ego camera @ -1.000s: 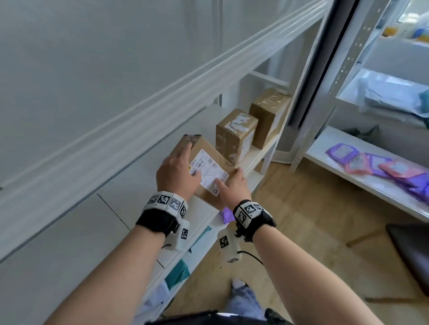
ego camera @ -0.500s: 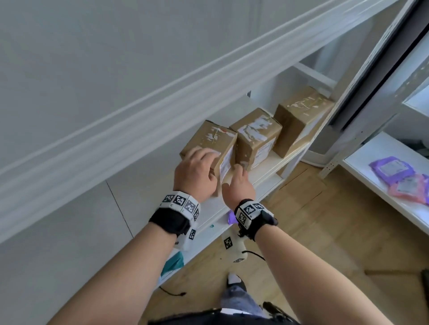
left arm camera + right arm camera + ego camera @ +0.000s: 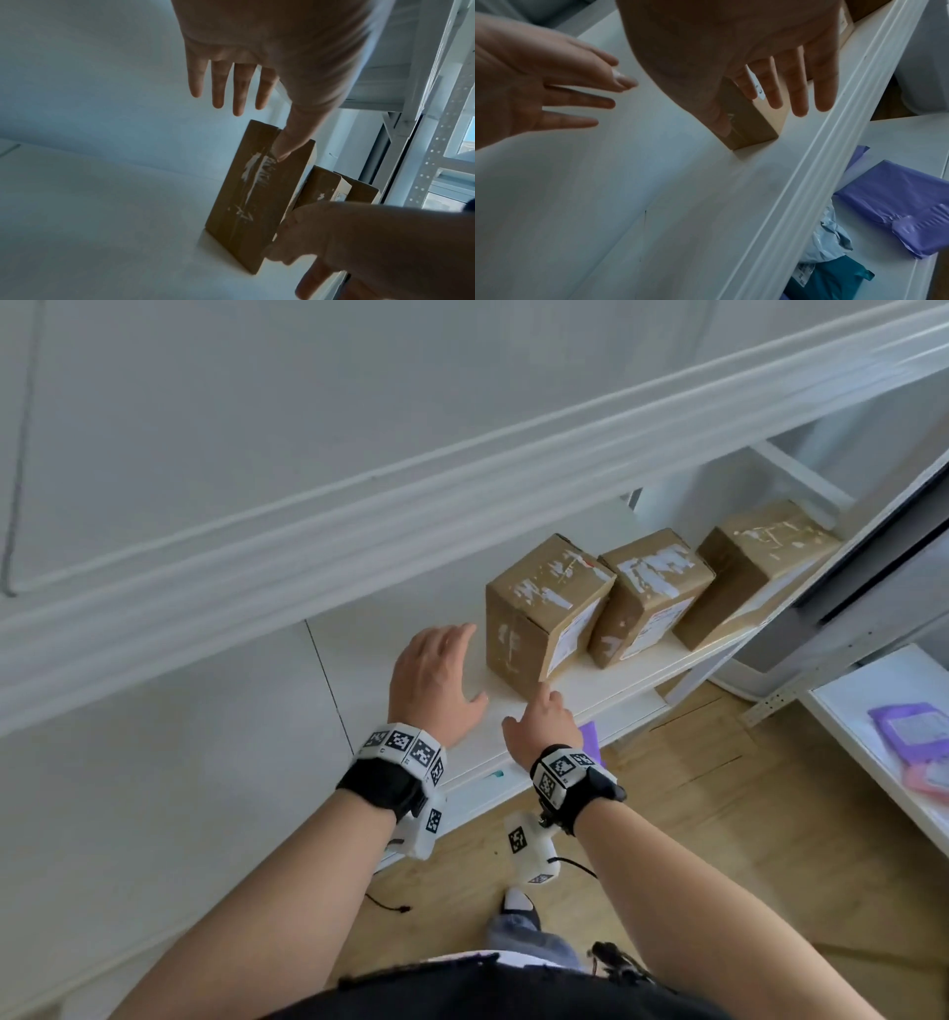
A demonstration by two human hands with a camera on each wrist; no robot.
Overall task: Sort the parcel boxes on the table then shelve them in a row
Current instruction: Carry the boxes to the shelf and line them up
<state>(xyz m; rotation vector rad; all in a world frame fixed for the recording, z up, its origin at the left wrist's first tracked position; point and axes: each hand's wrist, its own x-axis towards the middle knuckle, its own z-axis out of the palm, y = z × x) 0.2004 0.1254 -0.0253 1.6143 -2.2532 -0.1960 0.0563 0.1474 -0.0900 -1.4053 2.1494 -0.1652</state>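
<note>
Three brown cardboard parcel boxes stand upright in a row on the white shelf (image 3: 606, 690). The nearest box (image 3: 544, 608) stands beside the middle box (image 3: 652, 593), and the far box (image 3: 755, 562) is at the shelf's end. My left hand (image 3: 457, 665) hovers open just left of the nearest box, apart from it, fingers (image 3: 239, 91) straight. My right hand (image 3: 544, 711) is in front of that box's (image 3: 749, 125) label face, with straight fingers (image 3: 798, 89) close to it; I cannot tell whether they touch. Neither hand holds anything.
The upper shelf board's white front edge (image 3: 462, 505) runs overhead. On the shelf below lie a purple parcel bag (image 3: 898, 213) and a teal one (image 3: 834, 280). Another white shelf at the right carries purple and pink mailers (image 3: 914, 737). Bare shelf stretches left of the boxes.
Both hands carried the box to the shelf, stood it upright beside the other two, then let go and drew back a little.
</note>
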